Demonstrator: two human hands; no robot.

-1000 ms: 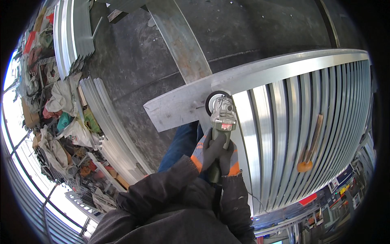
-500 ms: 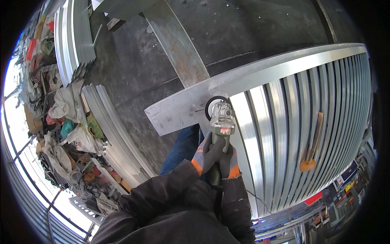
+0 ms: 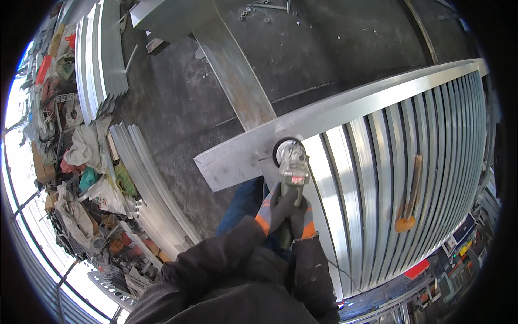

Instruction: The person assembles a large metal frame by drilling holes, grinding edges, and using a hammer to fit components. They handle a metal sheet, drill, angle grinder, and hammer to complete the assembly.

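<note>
An angle grinder [image 3: 294,171] with a round disc is in both my gloved hands, its cord trailing off to the right. My left hand [image 3: 274,210] and my right hand [image 3: 300,217], in dark gloves with grey and orange cuffs, are closed side by side round its body. The disc meets or hovers just over the near corner of a silvery slatted metal panel [image 3: 345,178]; contact is hard to make out. Under that corner, a flat metal beam [image 3: 226,162] juts out to the left.
A mallet [image 3: 406,222] with an orange head lies across the slats at right. Another metal beam [image 3: 234,70] runs away over the dark floor. To the left are stacked metal profiles [image 3: 154,183] and a heap of bags and scrap [image 3: 86,146].
The whole view has shifted slightly. My hands keep their hold on the grinder, and its disc stays at the panel's corner.
</note>
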